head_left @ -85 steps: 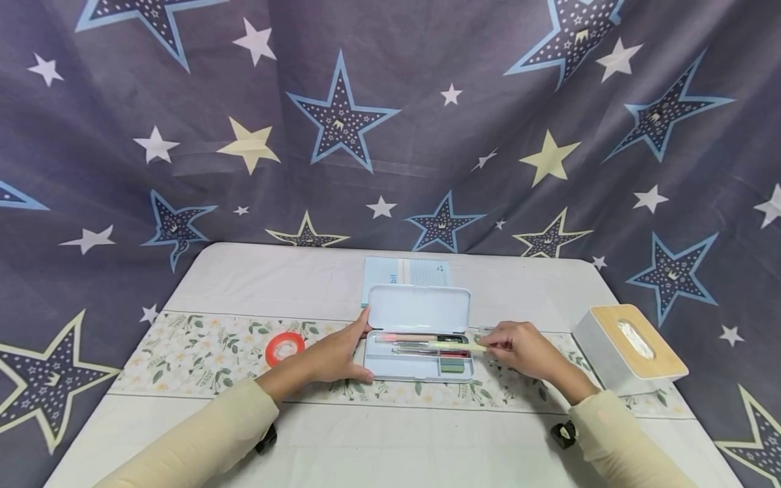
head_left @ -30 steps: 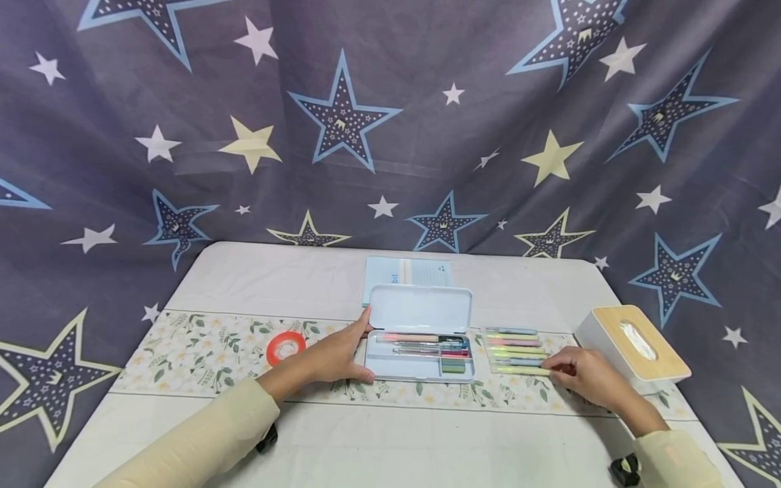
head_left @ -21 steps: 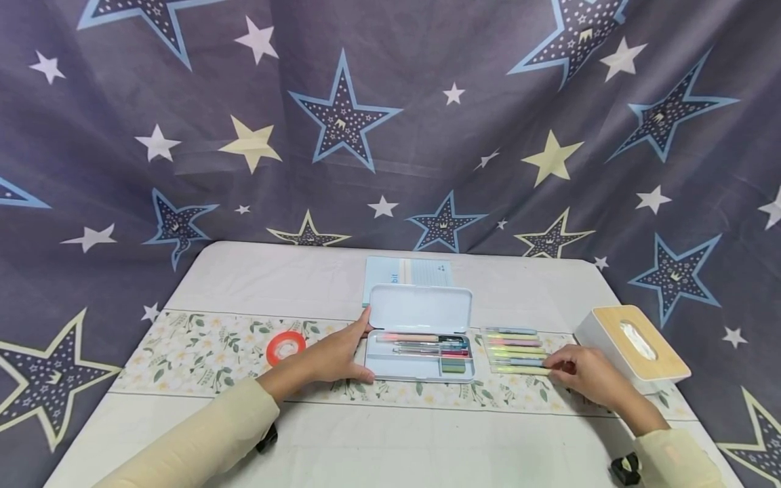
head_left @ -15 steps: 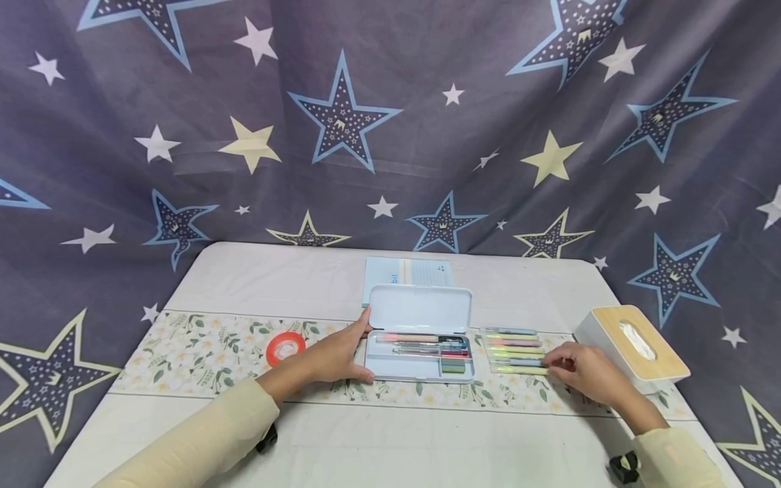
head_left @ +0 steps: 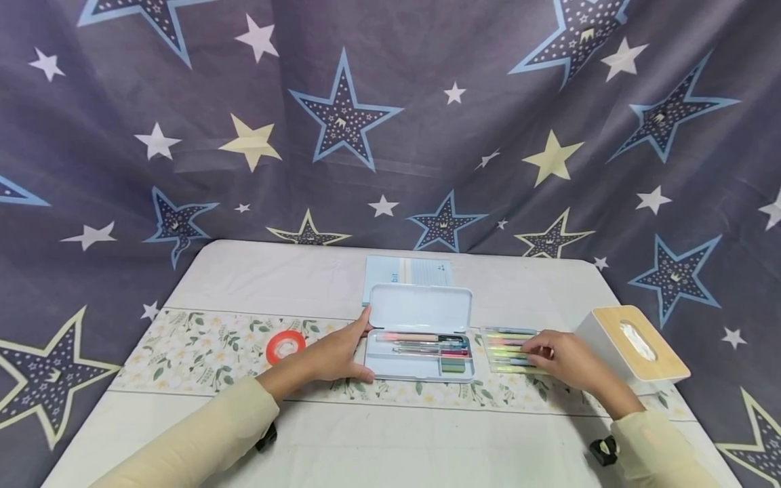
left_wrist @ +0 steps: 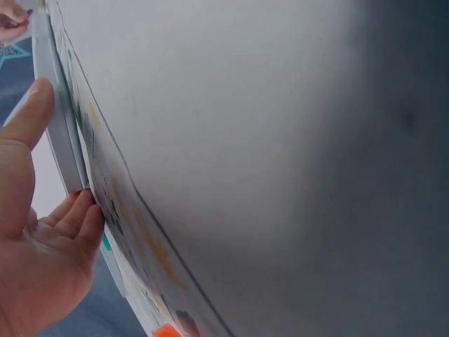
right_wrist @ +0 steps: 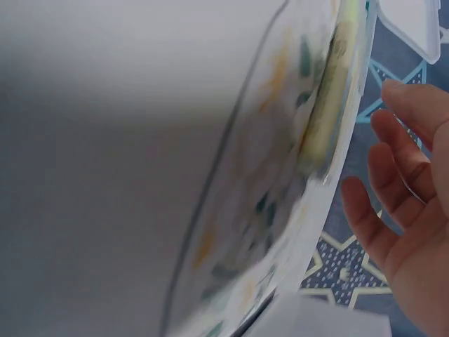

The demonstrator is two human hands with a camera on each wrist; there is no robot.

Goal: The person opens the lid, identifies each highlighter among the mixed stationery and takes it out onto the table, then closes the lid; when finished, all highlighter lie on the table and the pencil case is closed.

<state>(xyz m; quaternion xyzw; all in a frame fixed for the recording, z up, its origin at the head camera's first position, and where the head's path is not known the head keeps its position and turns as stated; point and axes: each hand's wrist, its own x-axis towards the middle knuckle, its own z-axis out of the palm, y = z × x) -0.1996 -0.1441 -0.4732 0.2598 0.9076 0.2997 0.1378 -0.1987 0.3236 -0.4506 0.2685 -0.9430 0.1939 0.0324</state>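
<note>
The pale blue pencil case stands with its lid raised in the head view. Several pens and a green block lie inside. My left hand holds the case's left end, thumb at the front edge and fingers toward the hinge. To the right, several pastel highlighters lie side by side in a clear tray. Over their right ends hovers my right hand, fingers loosely bent. The right wrist view shows that hand apart from a yellow highlighter, nothing between the fingers.
A blue notebook lies behind the case. The red tape roll sits left, by my left forearm. A white tissue box with a wooden top stands close to my right hand. The floral strip crosses the white tabletop.
My right hand carried a yellow highlighter from the case to the tray at right. It has since let go and moved up and left over the highlighters. The left hand stays put.
</note>
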